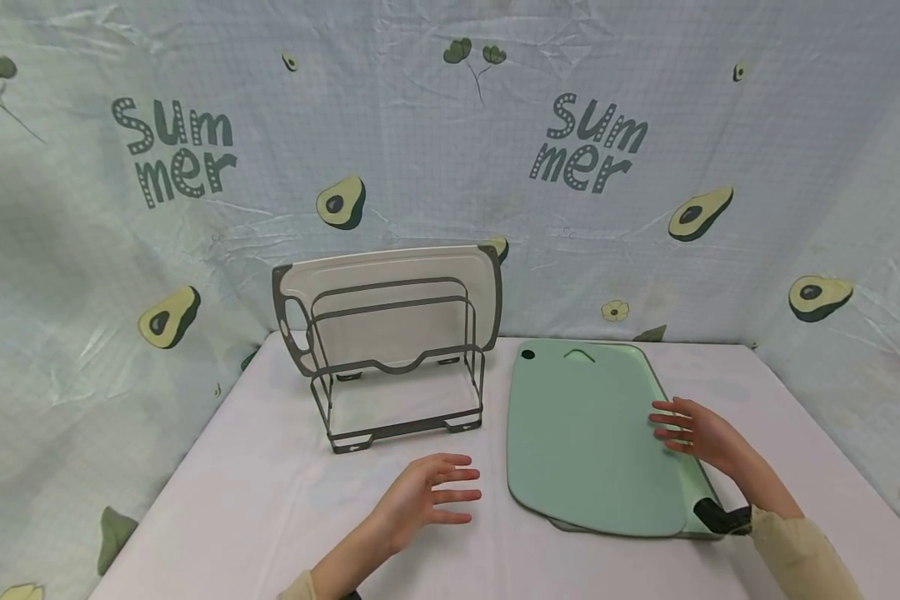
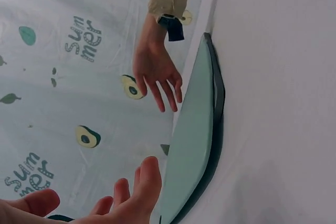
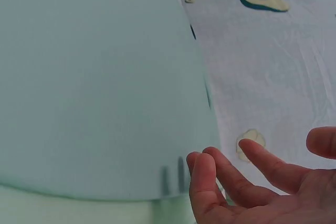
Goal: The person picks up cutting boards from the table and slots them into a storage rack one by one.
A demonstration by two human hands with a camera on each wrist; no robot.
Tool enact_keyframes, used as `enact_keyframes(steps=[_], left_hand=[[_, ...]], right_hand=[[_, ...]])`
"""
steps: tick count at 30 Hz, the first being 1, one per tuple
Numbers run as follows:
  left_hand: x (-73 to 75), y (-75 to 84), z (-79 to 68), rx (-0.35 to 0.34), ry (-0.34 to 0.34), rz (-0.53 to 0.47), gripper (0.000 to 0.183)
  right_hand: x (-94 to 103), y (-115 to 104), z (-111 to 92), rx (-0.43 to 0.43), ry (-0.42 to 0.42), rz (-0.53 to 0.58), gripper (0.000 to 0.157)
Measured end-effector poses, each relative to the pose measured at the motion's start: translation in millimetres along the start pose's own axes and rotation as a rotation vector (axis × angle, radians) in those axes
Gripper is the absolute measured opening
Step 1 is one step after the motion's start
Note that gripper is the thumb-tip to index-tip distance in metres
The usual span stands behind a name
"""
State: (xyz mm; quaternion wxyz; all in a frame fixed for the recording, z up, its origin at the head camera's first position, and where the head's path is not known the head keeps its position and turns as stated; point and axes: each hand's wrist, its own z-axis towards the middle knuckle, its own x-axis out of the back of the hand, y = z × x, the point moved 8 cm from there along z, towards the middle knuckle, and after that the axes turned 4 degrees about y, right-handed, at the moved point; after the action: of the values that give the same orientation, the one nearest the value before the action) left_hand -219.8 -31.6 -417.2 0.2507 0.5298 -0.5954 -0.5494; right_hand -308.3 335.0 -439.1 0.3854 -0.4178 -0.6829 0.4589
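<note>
A light green cutting board (image 1: 588,442) lies flat on top of at least one other board, whose edge (image 2: 218,98) shows beneath it in the left wrist view. My right hand (image 1: 693,433) hovers by the board's right side, fingers spread and pointing left, holding nothing. In the right wrist view its fingers (image 3: 205,177) overlap the board's edge. My left hand (image 1: 427,500) is in the air left of the boards, fingers apart and empty. Behind it stands a dark wire rack (image 1: 397,367), with a white cutting board (image 1: 397,287) with grey corners upright in its back slot.
A white table (image 1: 262,500) carries the rack and the stacked boards. Pale cloth (image 1: 435,150) printed with avocados and lettering hangs behind and at both sides, close to the rack. A dark strap (image 1: 720,517) is on my right wrist.
</note>
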Motion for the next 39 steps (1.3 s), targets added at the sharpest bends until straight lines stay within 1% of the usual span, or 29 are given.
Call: enact_keyframes(steps=[3,5,9,13,16,19,22,25,28,30,31,35,37,39], left_hand=[[-4.5,-11.1,5.2,0.061,-0.011,-0.057,0.047],[-6.8,-18.1,8.0,0.097,-0.005,-0.094,0.049],[-11.4,-29.6,12.4,0.134,0.013,-0.148,0.051],[-13.9,-36.8,15.5,0.144,0.019,-0.181,0.051],[-13.8,-41.4,17.7,0.155,0.026,-0.214,0.051],[-12.8,-46.0,19.8,0.168,0.041,-0.259,0.052],[-12.0,-50.8,21.6,0.180,0.056,-0.298,0.052],[-12.5,-55.5,23.5,0.188,0.056,-0.320,0.053],[-14.8,-59.8,25.5,0.199,0.048,-0.338,0.055],[-17.0,-62.1,27.7,0.204,0.037,-0.349,0.056],[-18.1,-63.1,28.5,0.208,0.035,-0.355,0.056],[-23.3,-65.8,32.7,0.216,0.018,-0.361,0.058],[-25.9,-67.0,34.4,0.220,0.013,-0.362,0.058],[-28.0,-68.3,36.3,0.222,0.010,-0.370,0.058]], right_hand=[[4.6,1.7,2.3,-0.013,-0.008,0.088,0.032],[6.6,2.3,3.6,-0.011,-0.021,0.159,0.033],[10.7,1.9,8.0,-0.004,-0.034,0.266,0.036],[15.1,-0.5,15.5,-0.010,-0.016,0.321,0.037],[17.4,-1.2,20.8,-0.032,-0.009,0.388,0.038],[19.6,-0.5,25.6,-0.067,-0.005,0.517,0.042],[22.8,0.2,31.0,-0.094,0.017,0.632,0.045],[27.0,0.5,38.4,-0.105,0.057,0.669,0.044],[29.1,-1.1,46.2,-0.107,0.085,0.696,0.038],[31.0,-1.1,51.2,-0.113,0.104,0.724,0.037],[31.9,-0.8,53.6,-0.119,0.118,0.737,0.039],[34.3,-0.5,61.9,-0.143,0.160,0.803,0.057],[35.0,-1.1,64.8,-0.147,0.176,0.853,0.058],[35.9,-0.9,66.5,-0.150,0.191,0.920,0.054]])
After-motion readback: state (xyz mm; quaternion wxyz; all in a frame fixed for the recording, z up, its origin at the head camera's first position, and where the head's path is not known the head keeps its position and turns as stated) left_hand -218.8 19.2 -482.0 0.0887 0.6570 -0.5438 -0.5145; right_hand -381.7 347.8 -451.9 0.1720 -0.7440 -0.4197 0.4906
